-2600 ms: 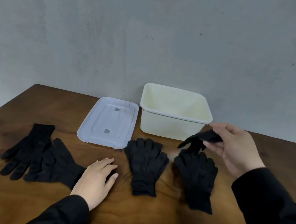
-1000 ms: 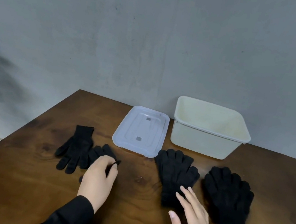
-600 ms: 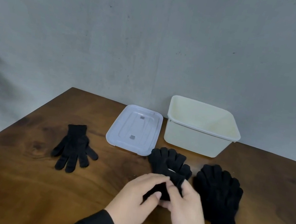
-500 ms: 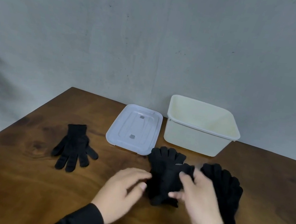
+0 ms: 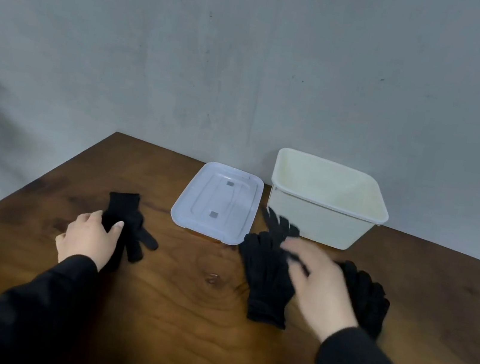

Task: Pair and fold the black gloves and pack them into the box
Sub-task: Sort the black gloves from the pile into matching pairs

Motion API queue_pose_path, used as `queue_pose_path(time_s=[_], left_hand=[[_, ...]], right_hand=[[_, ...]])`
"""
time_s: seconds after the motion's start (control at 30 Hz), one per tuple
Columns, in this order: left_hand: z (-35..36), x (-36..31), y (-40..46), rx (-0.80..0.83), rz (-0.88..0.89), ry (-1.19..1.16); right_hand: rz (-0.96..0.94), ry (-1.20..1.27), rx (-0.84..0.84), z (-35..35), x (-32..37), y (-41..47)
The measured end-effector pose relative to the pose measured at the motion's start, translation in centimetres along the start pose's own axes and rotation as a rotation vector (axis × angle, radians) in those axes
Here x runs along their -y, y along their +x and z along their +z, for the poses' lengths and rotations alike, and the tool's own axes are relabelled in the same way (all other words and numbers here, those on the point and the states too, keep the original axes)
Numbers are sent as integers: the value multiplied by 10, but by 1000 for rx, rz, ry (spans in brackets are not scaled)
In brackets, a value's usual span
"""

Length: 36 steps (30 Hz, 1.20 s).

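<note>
A person in black sleeves works at a dark wooden table (image 5: 180,314) set against a grey wall (image 5: 252,58). The left hand (image 5: 88,239) rests on a single black knit glove (image 5: 131,227) at the table's left; the thumb and fingers curl around the glove's near part. That glove lies with its long axis running from far to near, cuff toward the wall and fingers toward the person, its thumb splayed to the right. The right hand (image 5: 320,282), blurred, hovers over the gloves at centre right and appears to pinch a raised glove (image 5: 280,227), whose fingers point up toward the box; the grip itself cannot be made out clearly. Beneath it a flat glove stack (image 5: 266,283) lies with fingers toward the wall and cuff toward the person. Another dark stack (image 5: 371,300) lies just right of the hand. The cream box (image 5: 320,223) stands open at the rear, its pale lid (image 5: 216,203) flat beside it on the left.
</note>
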<state>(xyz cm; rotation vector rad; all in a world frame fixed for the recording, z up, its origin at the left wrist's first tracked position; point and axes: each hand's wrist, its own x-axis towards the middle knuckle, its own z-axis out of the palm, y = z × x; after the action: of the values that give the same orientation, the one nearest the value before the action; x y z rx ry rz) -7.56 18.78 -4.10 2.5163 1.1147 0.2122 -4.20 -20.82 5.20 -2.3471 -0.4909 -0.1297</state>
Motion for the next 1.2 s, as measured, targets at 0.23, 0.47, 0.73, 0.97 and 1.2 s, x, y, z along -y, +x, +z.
queue_pose_path(time_s=[0.23,0.47,0.73,0.97,1.2], left_hand=[[6,-10,8,34,-60,66],[-7,-25,-3,33,41,-304],[-52,-83,-80,541,327,-1030],[-46,-117,-138,689,691,-692],[-18,-115,-142,644,529,-742]], right_hand=[[40,-346,388,62,-46,-51],[-18,-331,267,51,-36,-48],[172,358,136,26,27,-28],[403,739,218,4,50,-9],[361,508,116,-67,35,-4]])
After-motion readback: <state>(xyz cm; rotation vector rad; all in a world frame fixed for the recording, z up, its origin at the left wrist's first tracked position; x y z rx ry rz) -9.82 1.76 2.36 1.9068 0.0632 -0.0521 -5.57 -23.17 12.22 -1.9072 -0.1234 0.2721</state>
